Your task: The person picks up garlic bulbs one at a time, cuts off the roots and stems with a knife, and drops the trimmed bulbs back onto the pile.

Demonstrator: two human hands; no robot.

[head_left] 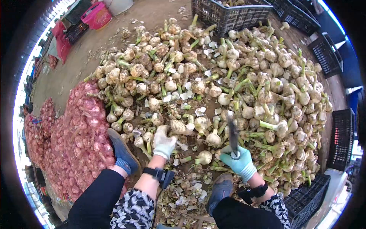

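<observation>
Garlic bulb [178,126] by left hand [164,144] — grip unclear; right hand [239,162] clenched round dark tool [232,131] — handle [235,155] mostly hidden

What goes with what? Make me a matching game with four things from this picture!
1. Left hand
2. Right hand
3. Pink bucket
4. Mesh sack

A. On the ground, at the top left
B. In a blue-green glove, holding a bladed tool
C. Beside the left shoe
D. In a whitish glove

Right pairs: 1-D, 2-B, 3-A, 4-C
</observation>
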